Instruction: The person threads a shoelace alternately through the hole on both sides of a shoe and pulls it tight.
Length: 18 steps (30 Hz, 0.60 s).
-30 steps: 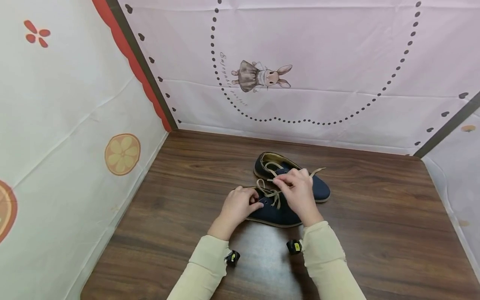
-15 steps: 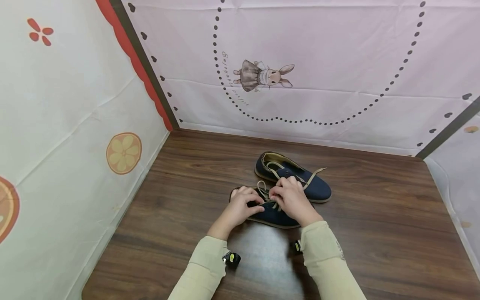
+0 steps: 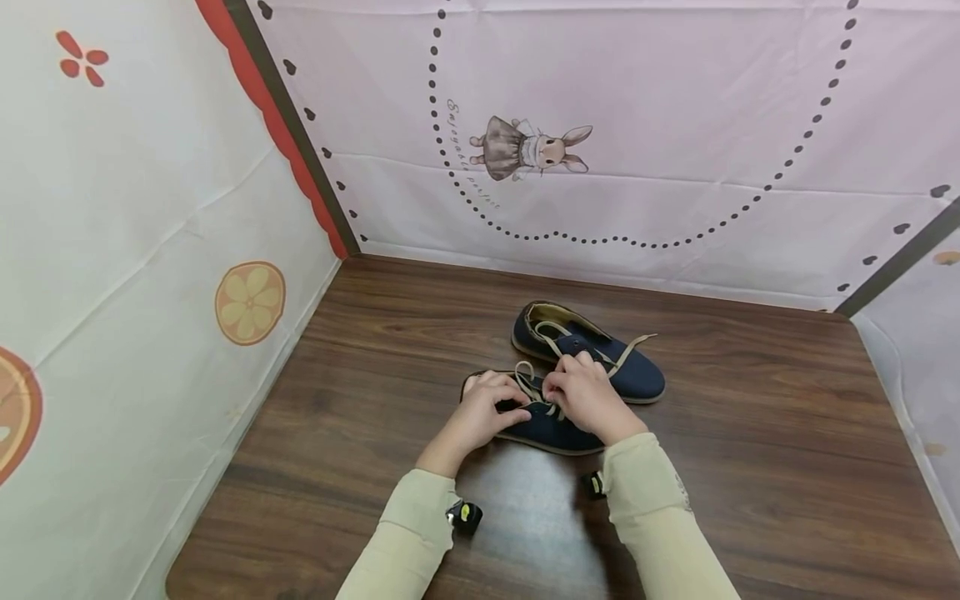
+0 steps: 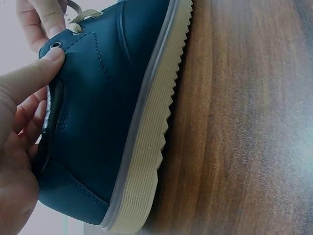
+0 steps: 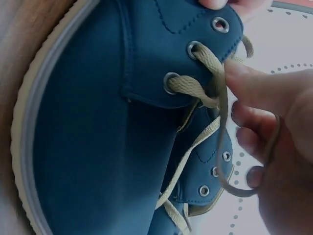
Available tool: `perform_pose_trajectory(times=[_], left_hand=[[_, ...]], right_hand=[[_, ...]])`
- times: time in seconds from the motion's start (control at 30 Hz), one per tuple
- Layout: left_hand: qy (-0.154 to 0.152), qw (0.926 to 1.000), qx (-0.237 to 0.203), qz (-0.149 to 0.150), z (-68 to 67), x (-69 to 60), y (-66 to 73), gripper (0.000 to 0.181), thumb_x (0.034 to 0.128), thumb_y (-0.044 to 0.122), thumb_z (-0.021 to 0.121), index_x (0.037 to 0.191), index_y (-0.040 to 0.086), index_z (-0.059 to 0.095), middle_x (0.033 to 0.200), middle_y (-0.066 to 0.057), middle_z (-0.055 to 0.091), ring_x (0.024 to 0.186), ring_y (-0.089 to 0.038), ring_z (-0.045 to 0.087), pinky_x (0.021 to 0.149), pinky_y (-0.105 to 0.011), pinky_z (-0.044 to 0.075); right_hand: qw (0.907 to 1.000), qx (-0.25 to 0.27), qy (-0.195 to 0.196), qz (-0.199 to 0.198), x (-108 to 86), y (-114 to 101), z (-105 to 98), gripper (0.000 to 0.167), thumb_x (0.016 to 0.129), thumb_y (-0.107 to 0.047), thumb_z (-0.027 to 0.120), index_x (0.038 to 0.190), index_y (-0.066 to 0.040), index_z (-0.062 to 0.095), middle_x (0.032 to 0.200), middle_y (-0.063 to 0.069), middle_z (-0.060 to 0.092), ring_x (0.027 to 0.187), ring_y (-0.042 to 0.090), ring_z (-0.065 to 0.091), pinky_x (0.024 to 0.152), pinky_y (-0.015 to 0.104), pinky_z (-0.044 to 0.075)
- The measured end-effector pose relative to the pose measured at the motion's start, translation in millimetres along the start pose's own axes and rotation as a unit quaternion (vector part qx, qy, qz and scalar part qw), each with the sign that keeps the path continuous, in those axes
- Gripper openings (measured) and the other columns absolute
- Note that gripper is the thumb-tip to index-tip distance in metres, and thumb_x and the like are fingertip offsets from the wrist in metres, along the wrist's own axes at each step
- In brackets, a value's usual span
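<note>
A navy lace-up shoe (image 3: pixel 558 435) with a pale ridged sole stands nearest me on the table. My left hand (image 3: pixel 477 410) grips its opening; in the left wrist view the thumb (image 4: pixel 36 73) presses the eyelet flap beside the top eyelet (image 4: pixel 56 44), with other fingers inside the shoe. In the right wrist view, a beige shoelace (image 5: pixel 185 86) runs through the two lower eyelets of the flap, and the top eyelet is unlaced. My right hand (image 3: pixel 588 398) pinches this lace at the shoe's throat, a length of it looping past the curled fingers. The fingertips' exact hold is partly hidden.
Just behind lies a second navy shoe (image 3: pixel 637 372), its loose beige lace (image 3: pixel 628 353) trailing over its toe side. Both stand on a dark wooden table (image 3: pixel 757 433). A patterned cloth (image 3: pixel 675 125) rises along the table's back edge, with another at the left.
My right hand has come down and left from above the shoe, bringing the lace end to the throat near the eyelets. The left hand keeps its grip almost unmoved.
</note>
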State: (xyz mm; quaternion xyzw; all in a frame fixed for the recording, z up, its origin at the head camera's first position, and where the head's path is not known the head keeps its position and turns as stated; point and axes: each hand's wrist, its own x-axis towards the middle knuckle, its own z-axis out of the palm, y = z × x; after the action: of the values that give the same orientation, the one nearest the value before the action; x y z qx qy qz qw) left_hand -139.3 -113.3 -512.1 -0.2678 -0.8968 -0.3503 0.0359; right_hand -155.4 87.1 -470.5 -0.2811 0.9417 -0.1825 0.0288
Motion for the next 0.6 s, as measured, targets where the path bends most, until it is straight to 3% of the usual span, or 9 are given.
perform_pose_trajectory(times=[0.1, 0.27, 0.53, 0.6], left_hand=[[0.004, 1.0, -0.001, 0.006, 0.8, -0.4, -0.6, 0.012, 0.0788, 0.023, 0.074, 0.09, 0.018, 0.071, 0.093, 0.007, 0.062, 0.095, -0.013, 0.051, 0.092, -0.043, 0.029], [0.016, 0.9997, 0.002, 0.018, 2.5, -0.9, -1.8, 0.012, 0.0781, 0.022, 0.074, 0.089, 0.018, 0.071, 0.092, 0.009, 0.064, 0.093, -0.011, 0.052, 0.09, -0.044, 0.029], [0.022, 0.9993, -0.005, 0.03, 3.6, -0.5, -3.0, 0.012, 0.0777, 0.02, 0.074, 0.089, 0.017, 0.07, 0.089, 0.01, 0.067, 0.09, -0.009, 0.054, 0.087, -0.039, 0.029], [0.022, 0.9993, -0.005, 0.029, 3.5, -0.5, -3.0, 0.012, 0.0779, 0.02, 0.074, 0.089, 0.017, 0.07, 0.089, 0.01, 0.067, 0.089, -0.008, 0.054, 0.086, -0.039, 0.029]], right_hand=[[0.9966, 0.054, -0.058, 0.021, 4.5, 3, -2, 0.006, 0.09, -0.019, 0.06, 0.086, -0.019, 0.065, 0.086, -0.003, 0.043, 0.079, 0.019, 0.032, 0.071, 0.034, 0.027], [0.9821, 0.136, -0.123, 0.04, 13.2, 11, -1, 0.01, 0.093, -0.018, 0.056, 0.088, -0.015, 0.065, 0.085, -0.001, 0.045, 0.08, 0.021, 0.033, 0.073, 0.035, 0.029], [0.9469, 0.267, -0.16, 0.079, 17.7, 19, 1, 0.015, 0.094, -0.014, 0.052, 0.09, -0.007, 0.065, 0.09, 0.004, 0.049, 0.092, 0.026, 0.034, 0.076, 0.035, 0.033], [0.9451, 0.272, -0.163, 0.078, 17.9, 19, 1, 0.015, 0.095, -0.014, 0.052, 0.091, -0.007, 0.065, 0.09, 0.004, 0.049, 0.093, 0.026, 0.034, 0.076, 0.035, 0.032]])
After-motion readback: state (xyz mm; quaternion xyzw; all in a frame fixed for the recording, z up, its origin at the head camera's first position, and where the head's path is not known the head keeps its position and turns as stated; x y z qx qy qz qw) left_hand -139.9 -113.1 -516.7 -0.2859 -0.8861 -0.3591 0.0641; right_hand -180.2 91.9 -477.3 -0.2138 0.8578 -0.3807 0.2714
